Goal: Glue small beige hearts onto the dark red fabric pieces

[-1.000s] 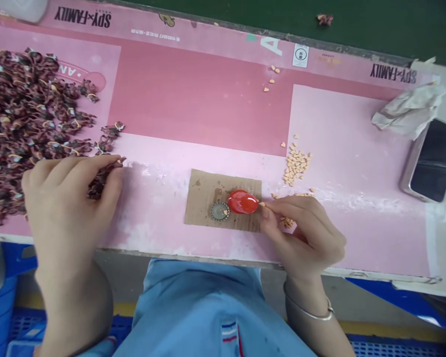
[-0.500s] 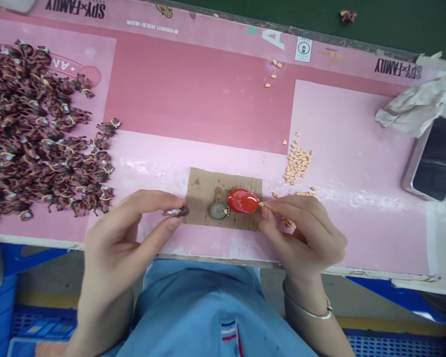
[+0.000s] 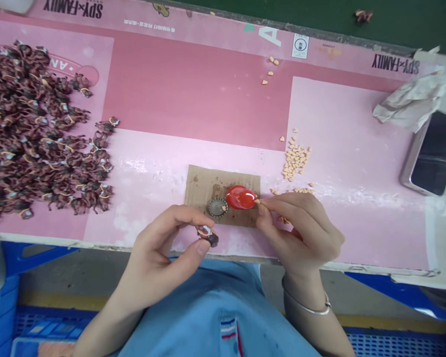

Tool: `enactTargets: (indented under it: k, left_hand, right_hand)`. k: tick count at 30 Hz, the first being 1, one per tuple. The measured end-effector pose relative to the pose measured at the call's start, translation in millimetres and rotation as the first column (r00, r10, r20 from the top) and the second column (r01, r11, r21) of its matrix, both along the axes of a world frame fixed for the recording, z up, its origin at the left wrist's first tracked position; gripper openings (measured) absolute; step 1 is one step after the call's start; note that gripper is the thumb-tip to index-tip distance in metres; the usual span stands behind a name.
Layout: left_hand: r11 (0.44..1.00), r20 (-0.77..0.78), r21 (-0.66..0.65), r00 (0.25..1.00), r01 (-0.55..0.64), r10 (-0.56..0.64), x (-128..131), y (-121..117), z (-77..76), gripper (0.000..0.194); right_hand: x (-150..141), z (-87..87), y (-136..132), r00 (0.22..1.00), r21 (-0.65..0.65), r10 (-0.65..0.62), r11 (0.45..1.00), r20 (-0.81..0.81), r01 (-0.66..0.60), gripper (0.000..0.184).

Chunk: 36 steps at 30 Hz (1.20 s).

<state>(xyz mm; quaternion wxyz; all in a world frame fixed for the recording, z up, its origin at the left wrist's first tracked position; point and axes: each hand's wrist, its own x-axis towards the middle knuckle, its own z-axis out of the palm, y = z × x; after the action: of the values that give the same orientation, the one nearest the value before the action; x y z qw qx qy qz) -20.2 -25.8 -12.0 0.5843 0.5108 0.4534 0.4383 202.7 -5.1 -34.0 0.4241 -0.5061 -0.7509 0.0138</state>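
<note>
Between thumb and fingers, my left hand (image 3: 174,253) pinches a small dark brown figurine (image 3: 208,237) with a pale blue and yellowish patch, just in front of the cardboard piece (image 3: 200,181). My right hand (image 3: 299,230) pinches a tiny beige piece (image 3: 257,201) against the right end of a glossy red cap-like object (image 3: 241,197). That object lies on the cardboard beside an upturned bottle cap (image 3: 218,207), which has a small beige bit at its inner edge. More beige pieces (image 3: 296,161) are scattered behind my right hand, some partly hidden by it.
A large pile of similar brown figurines (image 3: 37,134) covers the table's left side. A phone (image 3: 434,153) and a crumpled white tissue (image 3: 412,101) lie at the right. One brown figurine (image 3: 363,16) rests on the green surface beyond the table's far edge.
My left hand has moved right and toward me with the figurine, which has turned to show its coloured patch. My right hand stays at the red object with the beige piece.
</note>
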Motion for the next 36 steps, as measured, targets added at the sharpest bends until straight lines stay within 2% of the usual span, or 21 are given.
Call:
enactTargets:
  k: [8, 12, 16, 21, 24, 27, 32, 36]
  left_hand:
    - [1.0, -0.037, 0.008, 0.999, 0.01, -0.01, 2, 0, 1.2, 0.009]
    - [1.0, -0.045, -0.001, 0.999, -0.026, 0.026, 5, 0, -2.2, 0.021]
    - [0.999, 0.068, -0.037, 0.998, -0.003, 0.005, 9, 1, -5.2, 0.017]
    - [0.977, 0.213, -0.2, 0.977, 0.069, -0.025, 14, 2, 0.1, 0.02]
    - [0.951, 0.31, -0.29, 0.951, 0.11, -0.016, 16, 3, 6.3, 0.017]
    - [0.937, 0.353, -0.329, 0.935, 0.116, 0.008, 18, 4, 9.6, 0.014]
    - [0.946, 0.336, -0.308, 0.942, 0.101, 0.009, 18, 6, 8.2, 0.013]
    - [0.976, 0.219, -0.215, 0.974, -0.014, 0.062, 18, 2, 6.8, 0.013]
  right_hand:
    - [2, -1.3, 0, 1.0, 0.02, -0.023, 1.0, 0.019, 0.022, 0.023]
    - [2, -2.9, 0, 0.998, 0.064, -0.023, 0.998, 0.062, 0.019, 0.027]
    - [1, 7.0, -8, 0.999, 0.053, -0.036, 0.998, 0.036, 0.034, 0.027]
    - [-12, 28.8, -25, 0.997, -0.052, 0.037, 0.998, -0.07, -0.041, 0.02]
    - [-22, 31.8, -27, 0.987, -0.059, 0.088, 0.994, -0.133, -0.096, 0.012]
    - [-29, 29.2, -24, 0.979, -0.043, 0.109, 0.992, -0.175, -0.118, 0.014]
    - [-25, 29.7, -22, 0.97, -0.057, 0.209, 0.974, -0.12, -0.217, 0.012]
    - [-18, 39.5, -31, 0.982, -0.096, 0.186, 0.979, 0.032, -0.182, 0.013]
